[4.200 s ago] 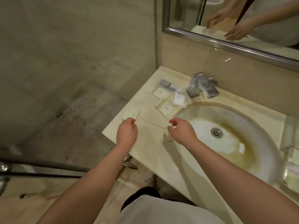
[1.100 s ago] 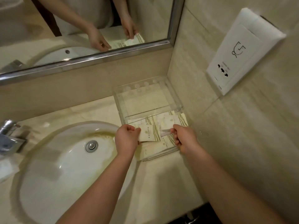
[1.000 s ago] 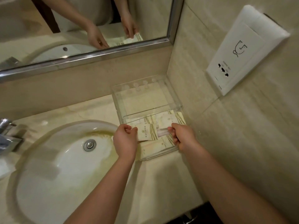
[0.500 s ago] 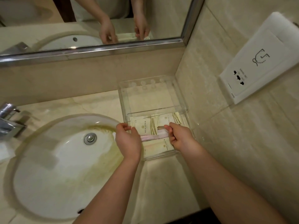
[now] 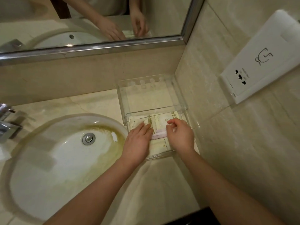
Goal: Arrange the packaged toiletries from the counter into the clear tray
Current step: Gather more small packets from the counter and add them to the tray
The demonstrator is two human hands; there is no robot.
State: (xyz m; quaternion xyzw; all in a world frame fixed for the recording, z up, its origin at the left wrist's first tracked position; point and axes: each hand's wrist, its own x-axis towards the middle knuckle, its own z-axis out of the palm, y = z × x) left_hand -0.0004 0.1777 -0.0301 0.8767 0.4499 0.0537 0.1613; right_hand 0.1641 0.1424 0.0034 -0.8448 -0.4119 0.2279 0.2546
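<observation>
Marble bathroom corner, beige walls on 2 sides; mirror (image 5: 90, 21) across the back, white socket plate (image 5: 263, 62) on the right wall; bench (image 5: 97, 101) of the same stone, running from the tap (image 5: 6, 122) at far left to the corner; round stained sink (image 5: 65, 159) sunk into it; clear tray (image 5: 152, 96) set in the corner just right of the sink, touching or nearly touching the right wall.

Tray's back half bare; near half holds the packaged toiletries (image 5: 159, 122), flat cream sachets with gold stripes, lying side by side and partly overlapped; a pale pink packet (image 5: 159, 135) lies on them, long axis running left to right, between the 2 hands; 1 more cream sachet (image 5: 164, 146) shows at the tray's near edge.

Left hand (image 5: 138, 142): fingers straight and flat, palm down, pressing the left sachets and the pink packet's left end; open grip, holding nothing. Right hand (image 5: 180, 137): fingers curled, thumb and forefinger close together over the right sachets; whether anything is pinched, cannot tell.

Judgement: placing stage, likely squaring the stack; pink packet lies directly ahead of both palms, roughly equal reach; its crosswise axis suits a push from each end.
</observation>
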